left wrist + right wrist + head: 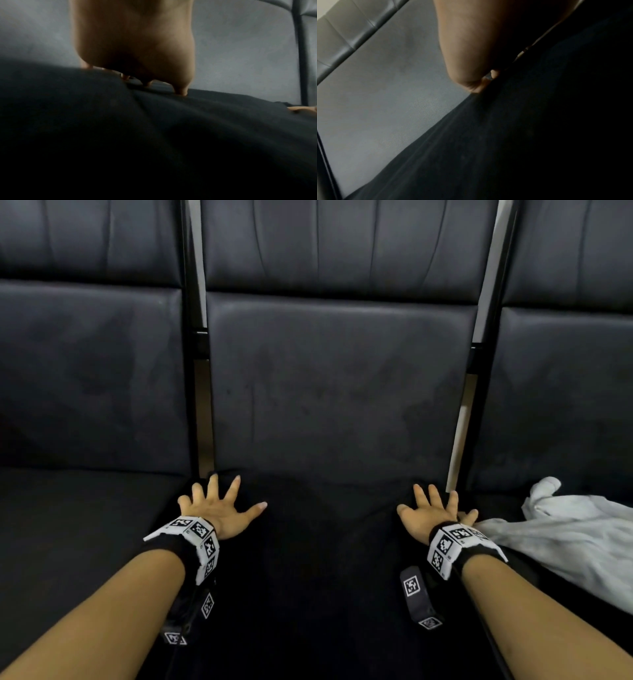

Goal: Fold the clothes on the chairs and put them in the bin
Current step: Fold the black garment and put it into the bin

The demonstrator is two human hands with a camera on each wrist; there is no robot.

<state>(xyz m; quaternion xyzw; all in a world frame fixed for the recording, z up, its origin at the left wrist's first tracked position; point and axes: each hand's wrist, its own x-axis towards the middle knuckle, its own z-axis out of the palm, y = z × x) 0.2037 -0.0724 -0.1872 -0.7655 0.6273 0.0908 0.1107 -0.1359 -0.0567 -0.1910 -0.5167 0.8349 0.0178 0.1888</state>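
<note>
A black garment lies spread over the middle chair seat. My left hand rests flat on its far left corner, fingers splayed and straight. My right hand rests flat on its far right corner, fingers likewise spread. In the left wrist view the left hand presses its fingertips into the dark cloth. The right wrist view shows the right hand against the black cloth beside the grey seat back. A white garment lies crumpled on the right chair.
Three dark padded chairs stand side by side; the middle chair's backrest rises just beyond my hands. Black metal frame posts separate the seats. The left chair seat holds no clothes. No bin is in view.
</note>
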